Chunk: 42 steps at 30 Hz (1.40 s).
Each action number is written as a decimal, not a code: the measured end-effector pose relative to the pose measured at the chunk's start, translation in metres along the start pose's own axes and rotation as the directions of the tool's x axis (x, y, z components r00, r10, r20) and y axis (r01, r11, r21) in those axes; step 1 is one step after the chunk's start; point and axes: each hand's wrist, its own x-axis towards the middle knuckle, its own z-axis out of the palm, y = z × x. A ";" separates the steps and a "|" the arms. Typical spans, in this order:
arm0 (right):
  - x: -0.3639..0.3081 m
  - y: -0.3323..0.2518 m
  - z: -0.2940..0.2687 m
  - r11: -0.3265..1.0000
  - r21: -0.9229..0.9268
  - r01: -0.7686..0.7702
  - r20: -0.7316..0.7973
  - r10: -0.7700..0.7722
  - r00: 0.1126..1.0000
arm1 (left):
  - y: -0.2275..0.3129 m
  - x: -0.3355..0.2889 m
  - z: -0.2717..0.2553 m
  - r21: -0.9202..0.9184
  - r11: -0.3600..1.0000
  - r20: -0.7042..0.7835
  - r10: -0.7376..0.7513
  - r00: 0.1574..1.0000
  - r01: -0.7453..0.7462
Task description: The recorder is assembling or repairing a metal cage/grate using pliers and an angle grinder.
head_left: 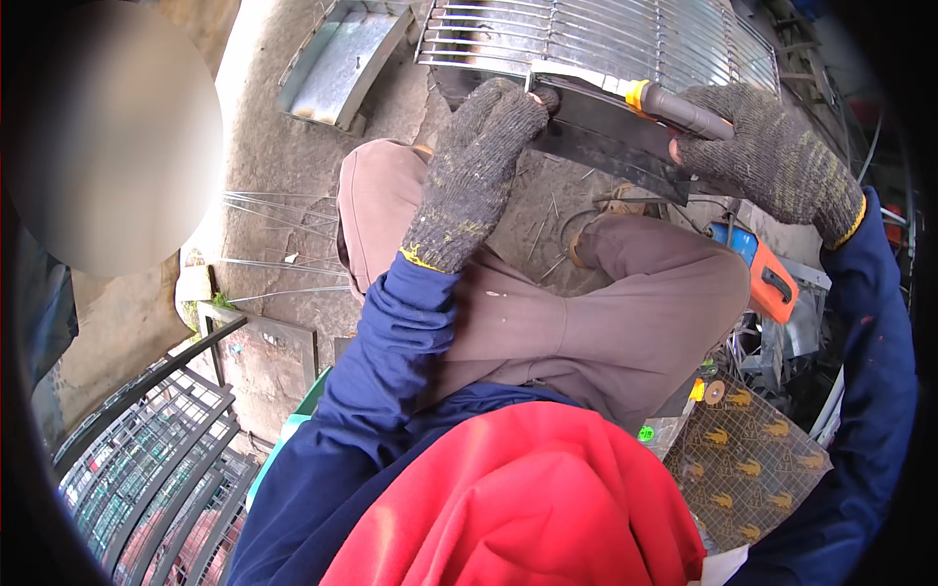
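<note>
In my right hand [772, 146], gloved in dark knit, is a hand tool with a grey handle [689, 112], an orange collar and a pale, glare-washed shaft. Its kind is unclear. The shaft points left toward my left hand [484, 146], also gloved, whose fingers are closed near the shaft's far end. What they pinch there is hidden. Both hands are at the near edge of a wire grille [606, 39] of thin parallel metal bars. Below the grille is a black sheet-metal panel [616, 142], tilted in front of my legs.
A shallow metal tray [342, 63] lies on the ground at the far left. An orange and blue power tool [772, 278] sits by my right knee amid metal scraps. Thin wires [283, 264] stretch along the left. Black metal racks [156, 469] stand at the lower left; a patterned sheet [743, 459] lies lower right.
</note>
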 end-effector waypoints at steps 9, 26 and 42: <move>0.000 -0.014 -0.010 0.999 -0.046 0.017 0.093 -0.012 0.996 | -0.001 0.000 0.001 0.027 0.999 0.026 0.045 0.999 -0.046; -0.101 0.049 0.114 0.932 0.336 0.135 -0.345 -0.012 0.939 | 0.031 0.022 -0.049 -0.377 0.590 0.374 -0.609 0.700 0.714; -0.079 0.050 0.207 0.577 0.815 0.060 -0.213 0.202 0.956 | 0.041 0.028 -0.065 -0.562 0.402 0.348 -0.679 0.647 0.723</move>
